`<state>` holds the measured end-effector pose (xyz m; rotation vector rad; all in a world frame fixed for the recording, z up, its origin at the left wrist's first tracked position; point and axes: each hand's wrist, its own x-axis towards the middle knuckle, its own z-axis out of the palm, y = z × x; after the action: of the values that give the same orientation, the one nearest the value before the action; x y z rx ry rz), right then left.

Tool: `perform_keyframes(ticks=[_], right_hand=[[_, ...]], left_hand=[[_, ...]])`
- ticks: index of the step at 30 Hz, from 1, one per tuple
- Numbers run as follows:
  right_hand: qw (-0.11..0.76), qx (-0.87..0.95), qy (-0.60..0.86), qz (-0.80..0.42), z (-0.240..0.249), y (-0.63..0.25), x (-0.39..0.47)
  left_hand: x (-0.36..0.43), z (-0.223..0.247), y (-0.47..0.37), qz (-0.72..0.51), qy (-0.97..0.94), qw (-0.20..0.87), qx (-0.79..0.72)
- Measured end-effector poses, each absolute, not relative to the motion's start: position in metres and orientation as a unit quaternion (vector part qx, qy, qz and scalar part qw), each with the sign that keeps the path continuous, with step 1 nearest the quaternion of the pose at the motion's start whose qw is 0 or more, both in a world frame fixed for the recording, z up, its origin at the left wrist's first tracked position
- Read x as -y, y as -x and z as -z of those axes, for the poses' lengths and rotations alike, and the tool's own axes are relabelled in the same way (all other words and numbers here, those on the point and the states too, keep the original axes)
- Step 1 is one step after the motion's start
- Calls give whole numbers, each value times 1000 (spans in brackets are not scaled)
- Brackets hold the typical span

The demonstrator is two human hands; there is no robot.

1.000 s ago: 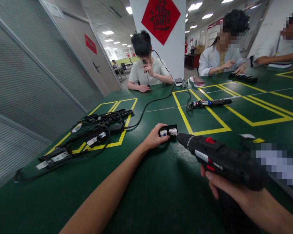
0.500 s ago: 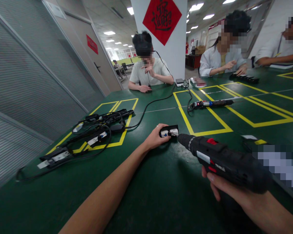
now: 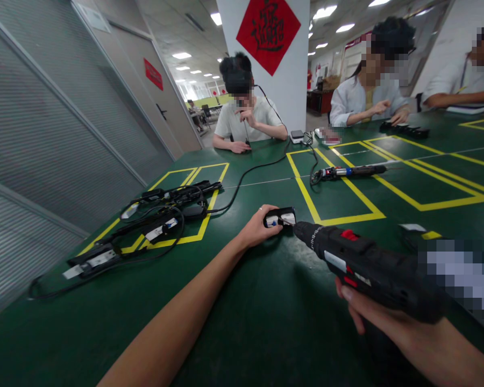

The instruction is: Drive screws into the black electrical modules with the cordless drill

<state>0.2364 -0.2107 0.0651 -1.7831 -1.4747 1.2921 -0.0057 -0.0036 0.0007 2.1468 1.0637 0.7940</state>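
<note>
My left hand (image 3: 262,226) grips a small black casing (image 3: 285,212) with white parts inside, holding it on the green table. Wrapped around the handle of a black and red cordless drill (image 3: 349,250) is my right hand (image 3: 379,312). The drill points left, and its bit reaches into the open side of the casing. The exact spot where the bit touches is too small to make out. Part of the drill's handle is hidden by my fingers and lost in shadow.
Black power strips with cords (image 3: 161,215) lie in a yellow-taped area at left. A pen-like electric tool (image 3: 349,171) rests at right, beyond the drill. A black cable (image 3: 248,174) crosses the table (image 3: 234,301). Several people sit across; one handles black parts (image 3: 405,129).
Both hands, the casing and the drill hold almost the same positions. Only a very slight shift of the whole view shows.
</note>
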Motion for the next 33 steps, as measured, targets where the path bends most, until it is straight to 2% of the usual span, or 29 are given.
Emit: perform_keyframes(ticks=[9, 18, 23, 30, 33], right_hand=[[312, 533, 625, -478, -68, -230, 211], [312, 532, 625, -478, -72, -230, 210], [343, 511, 629, -475, -76, -226, 213], [295, 536, 635, -471, -64, -233, 211], [303, 539, 631, -468, -67, -232, 211]], left_hand=[[3, 0, 6, -304, -809, 307, -398], [6, -3, 5, -298, -806, 311, -407], [5, -2, 6, -299, -808, 310, -402], [5, -2, 6, -296, -806, 312, -406], [5, -3, 6, -295, -806, 314, -406]])
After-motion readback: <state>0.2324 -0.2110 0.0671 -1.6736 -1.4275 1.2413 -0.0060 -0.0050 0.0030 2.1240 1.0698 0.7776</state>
